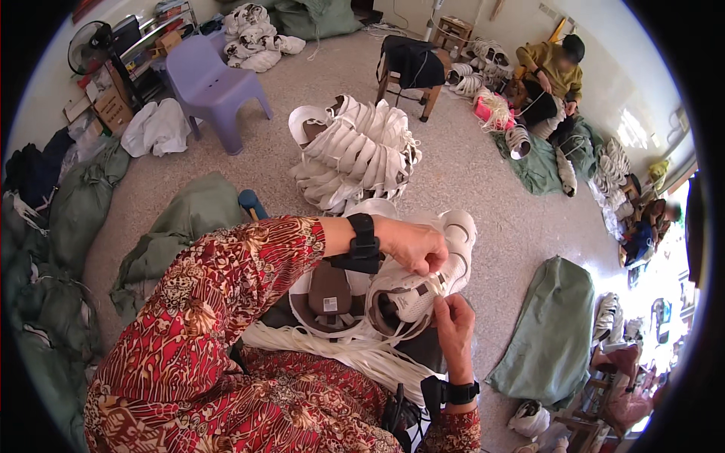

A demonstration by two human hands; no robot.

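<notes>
— White is everywhere here. What is the person working on?

— A white sneaker [423,291] on the lap, just right of centre. The left hand [414,245] is pinched shut on a white lace [436,283] above the eyelets; the right hand [455,321] grips the same lace from below, at about five o'clock from the shoe.

— How far along does the lacing look?

— Partway, as a judgement: the lace runs through the upper, yet loose ends hang free. A bundle of laces [355,351] lies across the knees, so plenty seems left. Another sneaker [328,298] sits at nine o'clock from the held one (its brown insole showing).

— And finished work?

— Perhaps the heap of white shoes [355,151] at twelve o'clock on the floor [468,174], though whether those are laced cannot be told.

— Room to move?

— Open floor toward one o'clock. Green sacks [551,332] crowd three o'clock and the left edge; a purple plastic chair [211,87] stands at eleven. Another person [551,75] sits well apart, top right.
</notes>
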